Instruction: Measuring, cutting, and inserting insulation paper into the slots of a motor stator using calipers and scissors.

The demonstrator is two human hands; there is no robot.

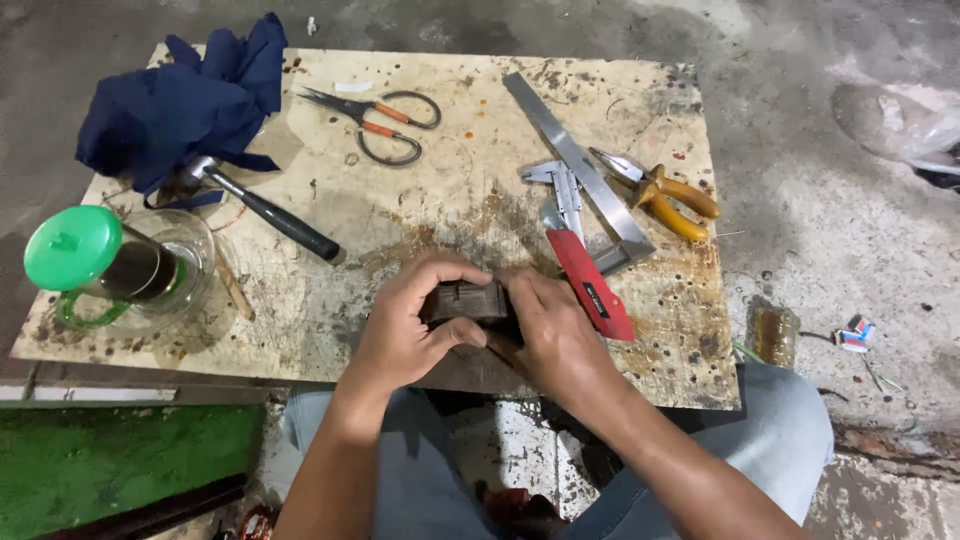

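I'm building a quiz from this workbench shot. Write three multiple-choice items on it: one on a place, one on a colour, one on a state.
1. Where do the scissors lie?
A. At the far edge of the board, right of the blue cloth
B. On the person's lap
C. Under the glass mug

2. What colour is the mug's lid?
A. Red
B. Green
C. Yellow

3. How is the dark block held?
A. It lies untouched
B. Only the right hand touches it
C. Both the left hand and the right hand grip it

Answers:
1. A, they rest on the board between the cloth and the steel square.
2. B, the round lid is bright green.
3. C, fingers of both hands wrap the block at the near edge.
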